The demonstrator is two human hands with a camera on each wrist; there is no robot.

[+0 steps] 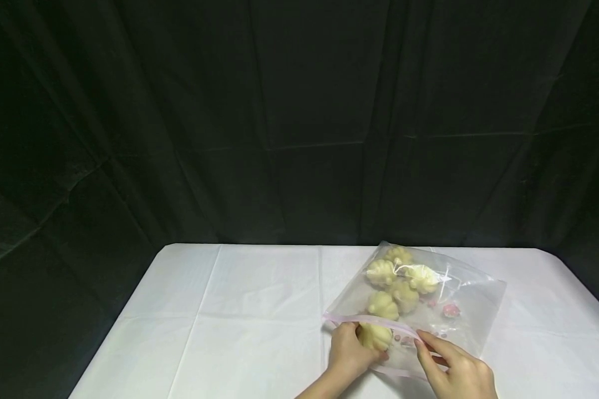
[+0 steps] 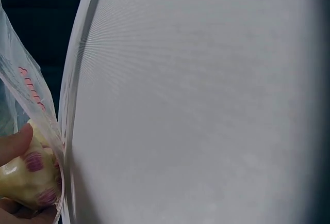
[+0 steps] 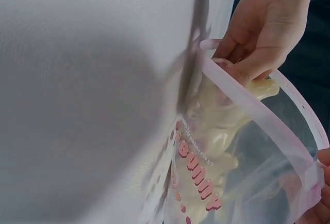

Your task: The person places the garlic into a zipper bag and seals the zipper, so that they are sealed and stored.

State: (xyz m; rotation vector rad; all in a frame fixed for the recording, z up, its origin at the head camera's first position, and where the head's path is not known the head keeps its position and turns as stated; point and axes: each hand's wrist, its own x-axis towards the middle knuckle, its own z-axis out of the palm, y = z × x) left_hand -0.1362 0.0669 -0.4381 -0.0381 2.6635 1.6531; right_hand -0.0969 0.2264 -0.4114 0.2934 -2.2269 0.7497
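Note:
A clear plastic bag (image 1: 471,293) with a pink-edged mouth and red "Bunny" lettering (image 3: 198,175) lies on the table. Several pale yellow garlic bulbs (image 1: 382,305) are inside it, grouped toward its left side. At the mouth, my left hand (image 1: 351,352) grips one garlic bulb (image 1: 375,336); the left wrist view shows purple patches on this bulb (image 2: 33,162), with thumb and fingers on either side. My right hand (image 1: 456,368) pinches the bag's pink upper edge (image 1: 386,323) between thumb and fingers, holding the mouth apart. In the right wrist view, only part of that hand (image 3: 322,188) shows.
A white cloth (image 1: 229,332) with fold creases covers the table. Behind it and along the sides hangs a dark curtain (image 1: 299,122). The bag's far corner reaches the table's back edge.

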